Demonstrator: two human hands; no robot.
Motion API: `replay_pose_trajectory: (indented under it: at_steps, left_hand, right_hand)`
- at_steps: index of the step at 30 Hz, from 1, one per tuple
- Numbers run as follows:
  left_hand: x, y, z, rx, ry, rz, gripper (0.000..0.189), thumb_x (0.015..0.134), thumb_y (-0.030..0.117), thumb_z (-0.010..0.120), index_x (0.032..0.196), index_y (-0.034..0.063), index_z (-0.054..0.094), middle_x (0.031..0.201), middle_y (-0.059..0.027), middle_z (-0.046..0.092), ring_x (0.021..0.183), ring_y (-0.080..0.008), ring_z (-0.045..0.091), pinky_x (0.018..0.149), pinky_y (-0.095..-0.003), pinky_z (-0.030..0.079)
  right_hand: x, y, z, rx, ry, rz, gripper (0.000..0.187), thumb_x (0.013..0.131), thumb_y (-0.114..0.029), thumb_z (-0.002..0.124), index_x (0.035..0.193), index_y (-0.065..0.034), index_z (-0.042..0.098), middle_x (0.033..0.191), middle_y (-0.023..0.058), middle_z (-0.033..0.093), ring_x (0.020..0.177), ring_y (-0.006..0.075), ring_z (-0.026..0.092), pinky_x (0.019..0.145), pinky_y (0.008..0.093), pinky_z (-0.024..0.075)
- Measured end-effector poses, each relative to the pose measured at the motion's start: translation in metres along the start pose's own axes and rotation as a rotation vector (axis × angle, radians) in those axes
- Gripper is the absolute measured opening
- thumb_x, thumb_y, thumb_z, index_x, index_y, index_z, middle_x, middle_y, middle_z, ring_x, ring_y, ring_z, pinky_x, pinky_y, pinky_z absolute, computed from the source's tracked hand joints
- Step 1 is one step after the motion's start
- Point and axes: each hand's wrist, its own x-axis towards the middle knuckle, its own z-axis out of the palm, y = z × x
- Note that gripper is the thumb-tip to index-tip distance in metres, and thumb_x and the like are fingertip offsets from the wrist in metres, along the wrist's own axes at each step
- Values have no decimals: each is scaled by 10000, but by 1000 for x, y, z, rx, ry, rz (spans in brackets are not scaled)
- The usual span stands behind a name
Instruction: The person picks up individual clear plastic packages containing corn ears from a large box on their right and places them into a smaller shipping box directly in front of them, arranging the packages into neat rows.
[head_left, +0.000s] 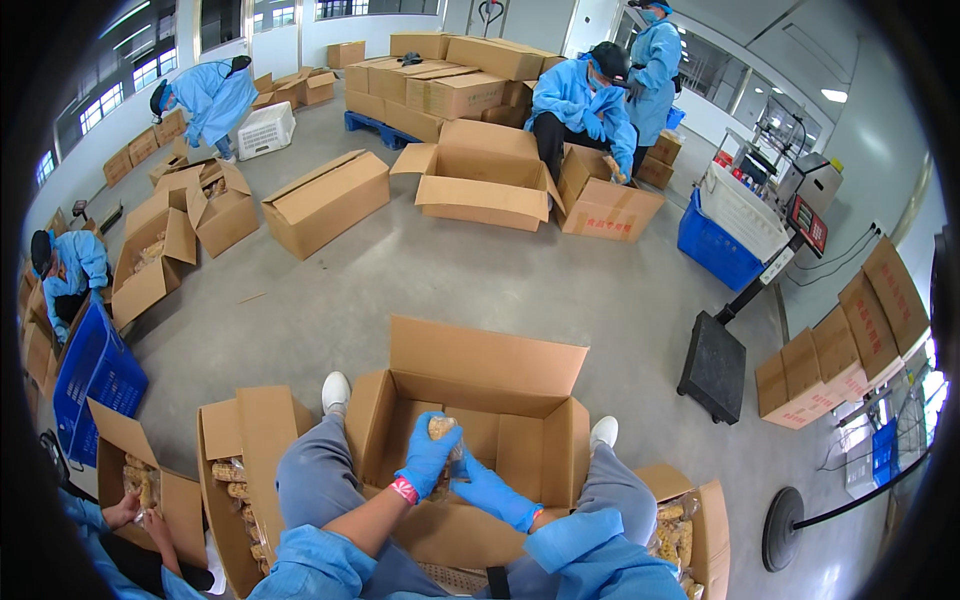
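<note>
My left hand (426, 452), in a blue glove, grips a plastic-wrapped corn cob (441, 428) over a large open cardboard box (466, 384) between my legs. My right hand (487, 487), also gloved in blue, touches the lower part of the clear wrapping; its fingertips are partly hidden behind it. Cardboard shows on the inner floor of the box. Left of my leg stands an open carton (279, 442) holding several wrapped corn cobs (238, 491). Another open carton (714, 536) with packed cobs (679, 536) stands by my right leg.
At the lower left, a co-worker's bare hands (135, 510) hold a packet over a carton. Other workers in blue smocks bend over boxes farther off. A platform scale (712, 367) and a round black stand base (781, 529) are at the right, a blue crate (97, 382) at the left.
</note>
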Motion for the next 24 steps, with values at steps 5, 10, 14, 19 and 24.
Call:
replay_pose_trajectory:
  at_steps: [5,10,14,19,24]
  left_hand:
    - [-2,-18,-2,43,-32,-111,496,782,211,742,1157,66,451,992,-96,580,866,-172,578,737,-323,520]
    - [-5,-37,-21,117,-17,-138,701,787,307,749,1302,33,359,1085,-174,572,964,-242,575,809,-370,508]
    - [4,-43,-19,169,-24,-281,903,820,498,654,1450,26,212,1277,-260,501,1173,-345,505,990,-407,405]
    - [46,-10,-33,956,223,330,614,869,428,594,1308,17,472,1297,-258,461,1201,-396,440,1013,-442,360]
    - [107,-41,-115,1020,533,136,567,906,430,507,1302,24,490,1324,-250,464,1234,-389,431,1030,-448,351]
  right_hand:
    - [11,31,18,362,-55,10,658,881,-190,625,1427,-38,291,1343,120,489,1192,211,501,1009,347,391]
    - [16,41,37,438,-6,95,589,899,-176,609,1396,-24,331,1251,118,547,1127,192,534,953,316,435]
    - [16,33,36,459,17,250,567,912,-167,574,1399,-22,322,1225,102,545,1079,183,542,943,327,447]
    - [59,66,30,527,41,300,542,919,-179,561,1392,-32,340,1227,71,549,1102,190,537,951,322,438]
    - [120,92,35,652,41,462,481,892,-234,610,1309,-54,452,1181,66,567,1037,181,579,867,359,504]
